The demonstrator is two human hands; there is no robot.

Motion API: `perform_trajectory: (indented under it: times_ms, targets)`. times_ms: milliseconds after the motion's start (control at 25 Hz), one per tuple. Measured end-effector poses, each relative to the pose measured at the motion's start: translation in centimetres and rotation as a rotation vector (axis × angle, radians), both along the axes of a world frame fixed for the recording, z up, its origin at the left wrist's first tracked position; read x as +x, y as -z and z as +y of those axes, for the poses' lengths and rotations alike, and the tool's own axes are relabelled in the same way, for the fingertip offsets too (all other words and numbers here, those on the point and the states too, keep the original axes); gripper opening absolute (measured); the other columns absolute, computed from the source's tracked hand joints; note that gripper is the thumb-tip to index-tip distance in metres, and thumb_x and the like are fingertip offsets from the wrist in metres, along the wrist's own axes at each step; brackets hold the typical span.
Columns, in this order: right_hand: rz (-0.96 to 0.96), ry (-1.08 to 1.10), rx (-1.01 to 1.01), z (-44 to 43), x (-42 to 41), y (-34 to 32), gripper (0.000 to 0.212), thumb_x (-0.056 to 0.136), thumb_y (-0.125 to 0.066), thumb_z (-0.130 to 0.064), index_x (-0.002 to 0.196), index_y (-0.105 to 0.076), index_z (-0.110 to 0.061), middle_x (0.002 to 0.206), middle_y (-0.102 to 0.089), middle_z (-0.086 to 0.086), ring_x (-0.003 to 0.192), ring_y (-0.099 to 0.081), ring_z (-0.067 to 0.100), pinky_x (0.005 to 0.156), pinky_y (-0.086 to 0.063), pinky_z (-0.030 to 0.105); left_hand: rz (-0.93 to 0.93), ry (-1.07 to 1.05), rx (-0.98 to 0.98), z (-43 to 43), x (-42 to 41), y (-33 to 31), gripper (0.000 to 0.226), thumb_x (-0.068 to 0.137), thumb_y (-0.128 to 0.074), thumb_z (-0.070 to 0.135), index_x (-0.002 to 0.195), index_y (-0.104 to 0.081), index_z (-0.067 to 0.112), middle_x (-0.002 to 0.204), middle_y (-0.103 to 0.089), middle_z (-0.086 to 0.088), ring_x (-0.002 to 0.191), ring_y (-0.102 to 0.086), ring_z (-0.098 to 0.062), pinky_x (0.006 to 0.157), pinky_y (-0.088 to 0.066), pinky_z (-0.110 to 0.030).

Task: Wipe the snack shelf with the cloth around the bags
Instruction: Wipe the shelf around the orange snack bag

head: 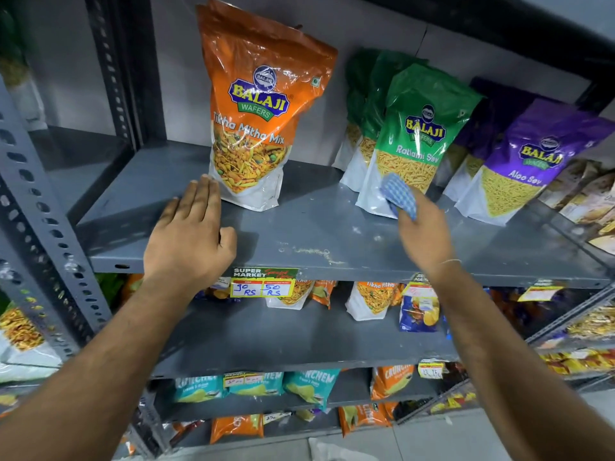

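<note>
right hand clutches the blue checked cloth at centre right, against the green sev bag; left hand lies flat, fingers unclenched, on the grey metal shelf beside the orange mix bag.

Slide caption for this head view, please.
Right hand holds checked cloth by green bag; left hand flat on grey shelf beside orange bag.

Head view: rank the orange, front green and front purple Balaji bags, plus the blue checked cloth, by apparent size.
1. orange bag, also nearest.
2-3. front green bag and front purple bag: too alike to rank.
4. blue checked cloth, partly bunched in the right hand.
</note>
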State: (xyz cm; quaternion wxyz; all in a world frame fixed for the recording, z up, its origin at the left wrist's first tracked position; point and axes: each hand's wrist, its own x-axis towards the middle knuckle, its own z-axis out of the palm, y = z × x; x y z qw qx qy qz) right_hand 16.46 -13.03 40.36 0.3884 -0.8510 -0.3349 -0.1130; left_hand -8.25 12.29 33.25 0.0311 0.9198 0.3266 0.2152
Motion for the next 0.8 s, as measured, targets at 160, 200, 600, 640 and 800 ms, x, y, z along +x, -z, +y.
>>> perform_trajectory:
  times_ms: [160,200,600,640,800]
  targets:
    - [0.078,0.064,-0.332,-0.3,0.3,4.0,0.032,0.098,-0.051,-0.020,0.128,-0.061,-0.018,0.114,-0.070,0.018,0.106,-0.064,0.040,0.082,-0.046,0.038,0.019,-0.011,-0.008,0.1,-0.6,0.1,0.082,0.089,-0.016,0.041,0.165,-0.015,0.008,0.175,-0.016,-0.010,0.162,-0.014,-0.023,0.131,-0.016,-0.047]
    - [0.060,0.050,-0.340,0.6,-0.8,4.6,0.033,0.098,-0.051,-0.023,0.130,-0.060,-0.019,0.116,-0.070,0.017,0.108,-0.063,0.040,0.083,-0.046,0.038,0.025,-0.019,-0.006,0.2,-0.7,0.2,0.082,0.089,-0.016,0.041,0.165,-0.015,0.008,0.175,-0.016,-0.010,0.162,-0.013,-0.023,0.131,-0.016,-0.046]
    - [-0.031,-0.474,-0.399,7.0,-10.9,3.8,0.059,0.096,-0.056,-0.014,0.151,-0.039,-0.024,0.155,-0.045,0.000,0.143,-0.041,0.015,0.117,-0.027,0.024,0.023,0.028,-0.084,0.0,-0.3,-0.6,0.083,0.090,-0.014,0.043,0.166,-0.006,0.010,0.176,-0.006,-0.008,0.163,-0.008,-0.020,0.132,-0.011,-0.044]
    - [-0.014,-0.571,-0.406,5.6,-11.7,4.0,0.062,0.093,-0.056,-0.010,0.151,-0.039,-0.026,0.155,-0.045,-0.003,0.143,-0.040,0.011,0.118,-0.026,0.022,0.025,0.032,-0.096,-0.1,-0.4,-0.7,0.082,0.091,-0.013,0.043,0.166,-0.005,0.010,0.176,-0.004,-0.007,0.163,-0.006,-0.019,0.132,-0.009,-0.043]
    - [-0.030,-0.423,-0.212,2.6,-9.5,1.7,0.051,0.086,-0.052,-0.016,0.137,-0.055,-0.023,0.123,-0.070,0.003,0.111,-0.066,0.018,0.096,-0.050,0.032,0.025,0.030,-0.105,-0.1,-0.3,-0.8,0.081,0.093,-0.014,0.044,0.166,-0.004,0.011,0.177,-0.003,-0.005,0.163,-0.005,-0.018,0.132,-0.007,-0.041]
